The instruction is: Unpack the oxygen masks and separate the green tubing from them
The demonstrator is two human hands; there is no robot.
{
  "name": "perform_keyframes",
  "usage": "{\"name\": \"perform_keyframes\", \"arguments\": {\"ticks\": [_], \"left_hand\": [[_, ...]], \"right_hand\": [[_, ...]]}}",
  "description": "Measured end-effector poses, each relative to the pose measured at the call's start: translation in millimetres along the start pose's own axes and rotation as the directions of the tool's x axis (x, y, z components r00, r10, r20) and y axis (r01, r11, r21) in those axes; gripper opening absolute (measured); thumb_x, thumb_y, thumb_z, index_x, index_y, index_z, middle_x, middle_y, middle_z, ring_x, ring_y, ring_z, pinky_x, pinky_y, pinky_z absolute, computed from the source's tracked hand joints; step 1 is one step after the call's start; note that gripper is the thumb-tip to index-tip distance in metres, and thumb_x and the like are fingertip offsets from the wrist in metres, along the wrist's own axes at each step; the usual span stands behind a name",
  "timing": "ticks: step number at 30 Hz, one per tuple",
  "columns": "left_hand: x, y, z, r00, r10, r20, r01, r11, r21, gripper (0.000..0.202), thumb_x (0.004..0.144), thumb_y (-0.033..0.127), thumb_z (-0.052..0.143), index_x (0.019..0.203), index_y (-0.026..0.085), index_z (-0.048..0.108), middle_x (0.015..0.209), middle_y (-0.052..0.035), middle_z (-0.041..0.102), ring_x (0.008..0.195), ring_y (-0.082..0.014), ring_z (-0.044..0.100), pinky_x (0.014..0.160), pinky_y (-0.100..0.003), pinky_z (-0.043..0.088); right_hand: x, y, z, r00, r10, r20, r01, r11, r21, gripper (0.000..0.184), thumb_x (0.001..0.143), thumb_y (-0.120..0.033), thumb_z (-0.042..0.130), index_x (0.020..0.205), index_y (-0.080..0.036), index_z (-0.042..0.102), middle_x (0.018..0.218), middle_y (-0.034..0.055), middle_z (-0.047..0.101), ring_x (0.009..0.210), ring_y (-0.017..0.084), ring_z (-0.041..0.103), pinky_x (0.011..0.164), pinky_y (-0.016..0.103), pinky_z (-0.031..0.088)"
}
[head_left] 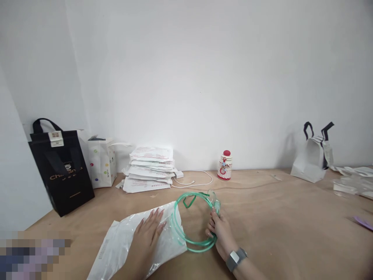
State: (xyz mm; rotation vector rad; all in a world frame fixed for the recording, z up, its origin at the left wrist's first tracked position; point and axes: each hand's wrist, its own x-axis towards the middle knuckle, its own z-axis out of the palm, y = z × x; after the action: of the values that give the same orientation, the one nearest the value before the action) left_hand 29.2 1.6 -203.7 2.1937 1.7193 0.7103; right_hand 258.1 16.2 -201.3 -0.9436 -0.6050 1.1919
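Note:
A loop of green clear tubing (198, 249) stands out over the brown table, its left side overlapping the end of a white and clear plastic package (116, 237). My right hand (217, 229) grips the right side of the coil, fingers curled round it. Just above that hand is a clear piece with a green tint (215, 202), possibly a mask; its full shape is hard to make out. A dark green strap (189, 201) shows inside the loop. My left hand (150, 227) lies flat on the package, fingers stretched out and holding nothing.
At the back stand a stack of white packages (151, 171), a white charger with cable (179, 174) and a red-topped bottle (224, 166). A black bag (65, 175) and white box (101, 163) are left; a white bag (310, 163) and clear wrappers (354, 182) right.

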Motion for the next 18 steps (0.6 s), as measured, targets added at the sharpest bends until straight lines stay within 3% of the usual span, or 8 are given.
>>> {"name": "perform_keyframes", "arguments": {"ticks": [4,8,12,15,18], "left_hand": [[-1.4,5.9,1.9,1.0,0.004,-0.022,-0.003,0.999,0.036,0.047,0.093,0.036,0.025,0.138,0.026,0.031,0.145,0.0008,0.029,0.135,-0.0176,0.022,0.11,-0.045,0.018],[0.7,-0.3,1.4,0.998,0.003,-0.057,-0.001,1.0,0.031,0.045,0.093,0.038,0.025,0.136,0.028,0.034,0.144,0.0011,0.032,0.135,-0.0176,0.023,0.109,-0.046,0.019],[2.3,-6.5,3.2,0.998,-0.004,-0.063,0.005,1.0,0.008,0.046,0.092,0.04,0.027,0.134,0.027,0.038,0.142,-0.0005,0.036,0.134,-0.0194,0.027,0.109,-0.046,0.021],[2.9,-8.4,5.7,0.999,0.006,-0.038,-0.007,1.0,-0.015,0.048,0.091,0.041,0.027,0.135,0.025,0.038,0.142,-0.0012,0.036,0.134,-0.0196,0.026,0.109,-0.045,0.022],[3.4,-9.5,7.1,1.0,0.006,-0.011,-0.006,1.0,-0.025,0.048,0.091,0.041,0.026,0.135,0.024,0.039,0.142,-0.0003,0.037,0.134,-0.0192,0.026,0.109,-0.044,0.022]], "right_hand": [[-12.4,1.2,9.7,0.998,0.055,-0.037,-0.055,0.998,0.007,0.054,0.052,-0.064,0.069,0.065,-0.022,0.037,0.039,-0.0154,0.024,0.033,0.003,0.021,0.029,0.015,0.027],[-18.9,-1.5,14.5,0.997,0.051,0.054,-0.044,0.99,-0.132,0.056,0.05,-0.068,0.066,0.07,-0.023,0.039,0.038,-0.0155,0.029,0.032,0.003,0.022,0.029,0.02,0.035],[-18.1,-3.3,11.9,0.973,0.163,0.163,-0.115,0.955,-0.272,0.055,0.051,-0.069,0.063,0.07,-0.023,0.041,0.036,-0.0135,0.037,0.029,0.005,0.03,0.032,0.025,0.042],[-15.9,-4.9,8.5,0.943,0.25,0.218,-0.172,0.93,-0.324,0.05,0.053,-0.064,0.065,0.067,-0.022,0.041,0.037,-0.011,0.043,0.03,0.007,0.038,0.038,0.027,0.046],[-11.7,-8.3,5.3,0.929,0.278,0.246,-0.168,0.905,-0.39,0.044,0.056,-0.057,0.065,0.064,-0.022,0.04,0.037,-0.0112,0.041,0.029,0.006,0.035,0.036,0.026,0.045]]}}
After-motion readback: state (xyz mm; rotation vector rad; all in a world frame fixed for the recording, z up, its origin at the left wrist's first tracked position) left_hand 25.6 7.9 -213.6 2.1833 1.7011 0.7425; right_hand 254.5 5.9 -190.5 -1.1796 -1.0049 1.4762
